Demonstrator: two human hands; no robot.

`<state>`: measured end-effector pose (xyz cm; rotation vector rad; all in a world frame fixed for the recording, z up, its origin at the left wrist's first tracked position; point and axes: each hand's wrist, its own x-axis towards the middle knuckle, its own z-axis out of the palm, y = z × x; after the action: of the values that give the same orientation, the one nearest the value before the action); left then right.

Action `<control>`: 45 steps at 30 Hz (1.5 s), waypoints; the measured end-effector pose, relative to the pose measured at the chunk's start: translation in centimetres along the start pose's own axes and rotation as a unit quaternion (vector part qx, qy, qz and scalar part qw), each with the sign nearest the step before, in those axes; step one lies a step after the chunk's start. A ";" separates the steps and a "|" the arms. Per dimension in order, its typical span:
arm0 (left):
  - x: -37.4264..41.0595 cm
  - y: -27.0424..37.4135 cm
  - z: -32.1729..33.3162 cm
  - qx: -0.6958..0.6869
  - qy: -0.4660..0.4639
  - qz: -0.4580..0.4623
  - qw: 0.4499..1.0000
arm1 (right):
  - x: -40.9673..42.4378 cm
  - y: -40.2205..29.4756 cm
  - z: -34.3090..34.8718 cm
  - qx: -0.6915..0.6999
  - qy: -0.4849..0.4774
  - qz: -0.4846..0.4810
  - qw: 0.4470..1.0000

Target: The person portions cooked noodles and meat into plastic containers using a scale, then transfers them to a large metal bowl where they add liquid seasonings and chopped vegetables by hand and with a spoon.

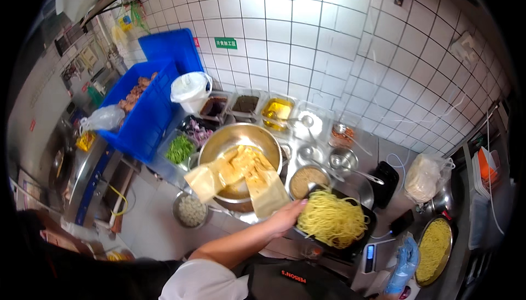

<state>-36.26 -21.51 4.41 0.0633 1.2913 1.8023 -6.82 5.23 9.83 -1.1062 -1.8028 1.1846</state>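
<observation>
My left hand (289, 216) grips the left edge of a black tray (372, 228) heaped with yellow noodles (333, 219). My right hand (403, 265), in a blue glove, is at the lower right between a digital scale (371, 259) and a round pan (450, 255) of finer yellow noodles. The glove's fingers point away from me; whether they hold anything is unclear. Left of the tray stands a large steel basin (218, 139). Pale yellow sheets (246, 164), wet with sauce, lie in it, and two ends hang over its near rim.
Behind the basin are tubs of dark sauce (213, 106) and yellow oil (277, 113). Ladles (307, 121) rest among the containers. Chopped greens (179, 149) and a blue crate (152, 111) of meat stand left. A bowl of peeled cloves (190, 211) sits nearer me. Another person's arm (61, 234) shows lower left.
</observation>
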 end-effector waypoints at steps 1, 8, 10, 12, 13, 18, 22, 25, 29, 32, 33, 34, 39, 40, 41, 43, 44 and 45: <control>-1.0 0.8 -3.2 -0.026 0.027 0.030 0.999 | -0.5 -0.4 2.0 0.009 -0.020 -0.028 0.999; -8.1 8.6 -21.2 0.046 0.251 0.128 0.958 | -3.5 -3.5 18.0 0.071 -0.086 -0.026 0.993; -9.3 8.2 -26.1 -0.002 0.307 0.139 0.941 | -4.9 -6.8 21.0 0.062 -0.128 -0.004 0.990; -9.4 9.4 -28.1 -0.056 0.294 0.169 0.939 | -5.8 -8.5 23.2 0.066 -0.143 0.006 0.987; -9.7 10.3 -28.3 -0.061 0.308 0.167 0.935 | -6.1 -8.7 23.8 0.066 -0.140 0.008 0.988; -9.5 11.1 -29.9 -0.094 0.326 0.187 0.922 | -6.0 -9.2 26.1 0.091 -0.166 0.021 0.982; -9.0 10.7 -30.3 -0.107 0.317 0.193 0.922 | -5.1 -10.8 28.0 0.059 -0.179 -0.012 0.982; -9.0 10.4 -30.4 -0.110 0.315 0.195 0.922 | -4.2 -10.3 28.8 0.020 -0.202 -0.072 0.976; -9.0 10.2 -29.9 -0.108 0.323 0.188 0.921 | -3.5 -10.7 29.2 0.029 -0.208 -0.069 0.975; -8.9 10.2 -29.1 -0.112 0.345 0.166 0.917 | -3.1 -9.8 29.4 0.039 -0.212 -0.063 0.975; -8.8 10.1 -28.8 -0.122 0.341 0.173 0.916 | -2.8 -9.7 29.3 0.035 -0.213 -0.071 0.974; -8.7 10.1 -28.6 -0.131 0.336 0.180 0.915 | -2.7 -9.9 29.3 0.034 -0.217 -0.076 0.973; -8.6 8.8 -28.3 -0.135 0.335 0.187 0.914 | -2.2 -11.3 29.1 0.046 -0.235 -0.062 0.969; -8.7 9.1 -27.6 -0.136 0.342 0.191 0.910 | -2.1 -11.0 29.0 0.060 -0.234 -0.042 0.969; -8.7 9.5 -27.1 -0.137 0.350 0.195 0.906 | -1.8 -10.4 29.0 0.074 -0.234 -0.022 0.969; -8.8 9.0 -27.2 -0.139 0.372 0.188 0.898 | -2.0 -9.4 28.6 0.084 -0.230 -0.010 0.970; -8.3 9.3 -27.2 -0.136 0.393 0.180 0.891 | -1.6 -9.5 28.8 0.083 -0.227 -0.021 0.970; -7.6 9.4 -27.6 -0.147 0.376 0.199 0.893 | -1.5 -9.5 28.6 0.075 -0.227 -0.023 0.971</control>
<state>-51.36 -47.49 2.43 -0.6433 1.5762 2.4953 -34.04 -7.85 9.04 -0.7404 -2.0160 1.6142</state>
